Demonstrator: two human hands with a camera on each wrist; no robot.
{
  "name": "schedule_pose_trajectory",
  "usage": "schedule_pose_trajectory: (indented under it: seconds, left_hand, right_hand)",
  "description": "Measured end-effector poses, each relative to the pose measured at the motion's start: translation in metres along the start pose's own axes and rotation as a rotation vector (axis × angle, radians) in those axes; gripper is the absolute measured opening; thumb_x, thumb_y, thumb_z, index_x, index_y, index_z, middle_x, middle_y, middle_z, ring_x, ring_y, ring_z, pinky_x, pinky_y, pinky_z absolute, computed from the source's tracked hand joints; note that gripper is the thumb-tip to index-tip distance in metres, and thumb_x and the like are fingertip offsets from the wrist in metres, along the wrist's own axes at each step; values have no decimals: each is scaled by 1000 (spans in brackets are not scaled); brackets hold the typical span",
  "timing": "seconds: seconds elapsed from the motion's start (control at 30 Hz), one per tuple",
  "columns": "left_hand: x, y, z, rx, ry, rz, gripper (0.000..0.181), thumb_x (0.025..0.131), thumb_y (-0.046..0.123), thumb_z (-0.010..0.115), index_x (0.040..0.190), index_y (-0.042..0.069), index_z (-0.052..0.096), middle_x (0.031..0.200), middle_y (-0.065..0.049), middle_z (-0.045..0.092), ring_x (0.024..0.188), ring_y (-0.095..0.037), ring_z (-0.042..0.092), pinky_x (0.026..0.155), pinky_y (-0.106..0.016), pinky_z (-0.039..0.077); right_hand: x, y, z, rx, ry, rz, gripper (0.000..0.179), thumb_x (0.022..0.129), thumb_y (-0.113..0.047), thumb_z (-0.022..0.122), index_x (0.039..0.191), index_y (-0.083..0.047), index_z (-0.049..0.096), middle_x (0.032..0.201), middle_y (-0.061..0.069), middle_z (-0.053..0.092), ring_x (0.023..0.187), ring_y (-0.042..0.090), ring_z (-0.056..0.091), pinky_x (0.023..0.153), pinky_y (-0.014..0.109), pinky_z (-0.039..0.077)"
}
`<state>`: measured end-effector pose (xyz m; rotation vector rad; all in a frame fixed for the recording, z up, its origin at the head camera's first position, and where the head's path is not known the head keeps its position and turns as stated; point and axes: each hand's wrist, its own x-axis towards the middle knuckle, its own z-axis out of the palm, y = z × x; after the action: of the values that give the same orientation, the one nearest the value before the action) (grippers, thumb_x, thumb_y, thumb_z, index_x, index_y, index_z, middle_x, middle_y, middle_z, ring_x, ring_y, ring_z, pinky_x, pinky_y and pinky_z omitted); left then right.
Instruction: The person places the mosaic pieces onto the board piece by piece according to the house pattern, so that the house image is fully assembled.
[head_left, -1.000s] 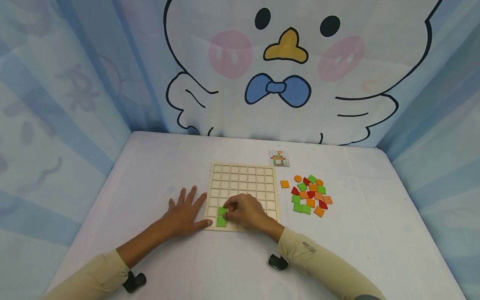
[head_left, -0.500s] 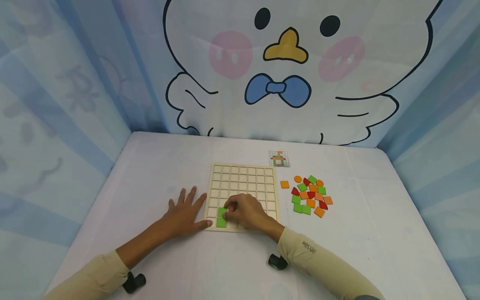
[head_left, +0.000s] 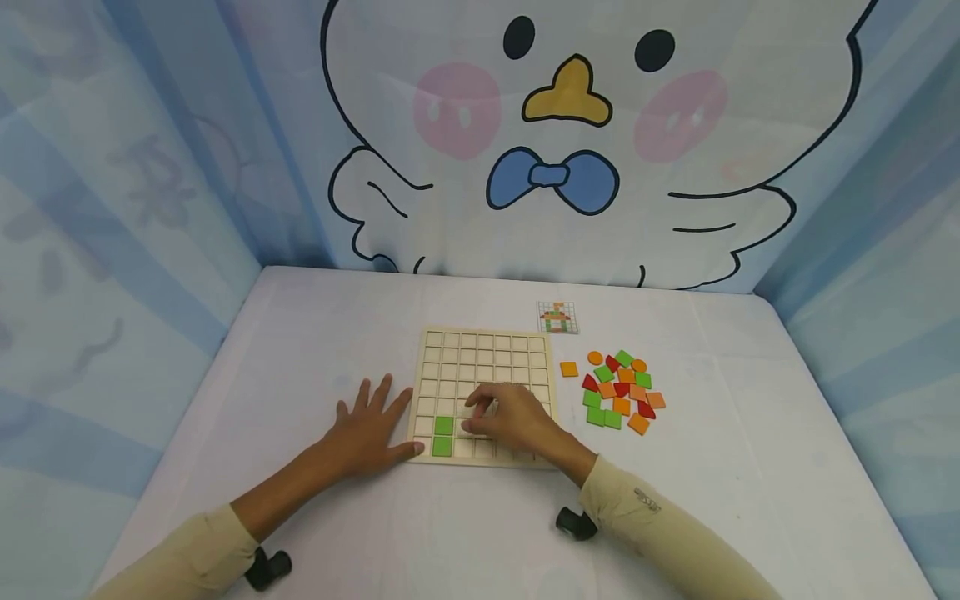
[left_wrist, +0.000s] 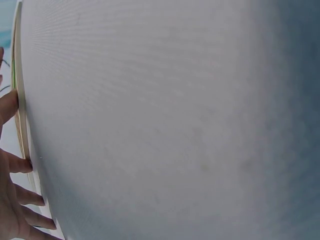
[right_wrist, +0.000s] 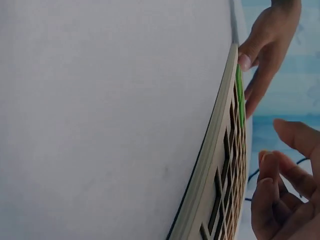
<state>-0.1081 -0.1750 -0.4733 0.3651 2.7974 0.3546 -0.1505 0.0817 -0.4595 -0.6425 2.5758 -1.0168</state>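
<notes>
A pale wooden grid board (head_left: 486,350) lies on the table, with two green square tiles (head_left: 443,426) set one above the other in cells near its lower left corner. My left hand (head_left: 365,436) is spread flat at the board's left side, its thumb on the lower left corner. In the left wrist view, fingers (left_wrist: 20,164) touch the board's edge. Over the board, just right of the green tiles, hovers my right hand (head_left: 512,418). Its fingers are loosely bent and the thumb stands apart from them; the right wrist view shows nothing between them (right_wrist: 292,180).
Right of the board lies a loose spread of orange, green and red tiles (head_left: 621,407), some round or curved. One orange square (head_left: 569,369) sits apart, close to the board. Behind the board is a small pattern card (head_left: 557,317). A printed curtain (head_left: 465,217) rises at the table's back.
My right hand has let go of the upper green tile and moved slightly to the right, so both green tiles show fully. The left hand has kept its place.
</notes>
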Motion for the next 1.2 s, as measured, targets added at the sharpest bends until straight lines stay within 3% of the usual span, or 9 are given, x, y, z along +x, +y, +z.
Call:
schedule_pose_trajectory:
  seconds: [0.17,0.57,0.9,1.2]
  left_hand:
    - [0,1,2,7,15,0,90,90,64,62,157,9,34,163,-30,19,146,-61,15,100,-83,26]
    - [-2,1,1,9,17,9,90,90,64,61,157,9,34,163,-30,19,145,-61,16,99,-83,26]
    - [-2,3,1,17,22,14,90,91,63,60,157,8,33,163,-30,19,145,-61,16,100,-83,27]
    - [-1,3,1,5,18,6,89,91,62,62,157,9,33,163,-31,19,145,-62,15,99,-84,25]
  right_hand:
    - [-14,13,-15,28,21,1,23,86,-27,81,104,-16,74,82,-12,65,60,8,51,55,24,42]
    - [-56,50,-52,38,49,55,30,86,-32,80,108,-12,73,87,-7,66,59,11,53,52,23,45]
    - [-84,88,-76,-23,99,148,35,83,-32,83,112,-15,72,92,-6,68,69,14,55,58,23,48]
    - [-99,108,-85,-93,157,167,37,80,-29,85,112,-13,73,99,-1,71,68,14,52,58,22,46]
